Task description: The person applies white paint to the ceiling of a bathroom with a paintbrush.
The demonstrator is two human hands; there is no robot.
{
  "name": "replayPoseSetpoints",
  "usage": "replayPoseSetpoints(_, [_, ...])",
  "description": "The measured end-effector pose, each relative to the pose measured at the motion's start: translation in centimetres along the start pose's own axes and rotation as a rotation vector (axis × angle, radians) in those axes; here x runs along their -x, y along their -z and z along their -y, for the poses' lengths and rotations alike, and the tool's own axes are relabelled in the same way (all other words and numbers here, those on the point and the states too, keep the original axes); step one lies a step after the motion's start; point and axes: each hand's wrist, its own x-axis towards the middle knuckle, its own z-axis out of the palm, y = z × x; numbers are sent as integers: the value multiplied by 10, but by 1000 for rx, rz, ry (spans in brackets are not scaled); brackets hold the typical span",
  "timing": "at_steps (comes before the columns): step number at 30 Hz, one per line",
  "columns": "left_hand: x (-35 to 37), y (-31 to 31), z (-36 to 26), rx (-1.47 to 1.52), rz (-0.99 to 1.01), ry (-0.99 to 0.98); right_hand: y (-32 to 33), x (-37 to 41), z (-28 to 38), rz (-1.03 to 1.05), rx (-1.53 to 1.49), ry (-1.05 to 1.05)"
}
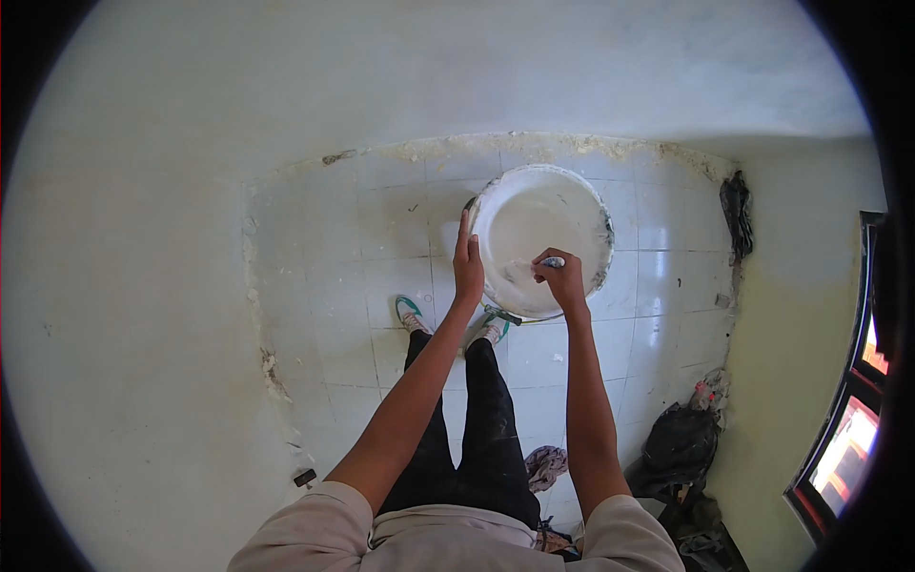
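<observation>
A round white bucket (484, 205) stands on the tiled floor in front of my feet, its rim crusted with dried smears. Pale, creamy liquid (543, 224) lies inside it. My left hand (468, 265) grips the bucket's left side, fingers stretched along the outer wall and the thumb at the rim. Over the near part of the liquid, my right hand (564, 275) is closed around a tool with a whitish handle (553, 261). The tool's lower part is hidden by the hand and the liquid, so I cannot tell its kind. The bucket's wire handle (502, 315) hangs down on the near side.
Pale walls (457, 76) meet the floor along a flaking edge. At the right wall are a black bag (681, 440) and a dark crumpled plastic piece (736, 214). A crumpled cloth (546, 468) lies behind my legs. A small dark object (304, 477) is at lower left.
</observation>
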Motion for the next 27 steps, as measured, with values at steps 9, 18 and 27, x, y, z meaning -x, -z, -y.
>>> replayPoseSetpoints(9, [4, 29, 6, 263, -42, 244, 22, 42, 22, -483, -744, -118])
replayPoseSetpoints(18, [39, 86, -66, 373, -119, 326, -7, 99, 139, -406, -880, -42])
replayPoseSetpoints(27, [19, 171, -136, 680, -141, 220, -111, 61, 255, -83, -1231, 48])
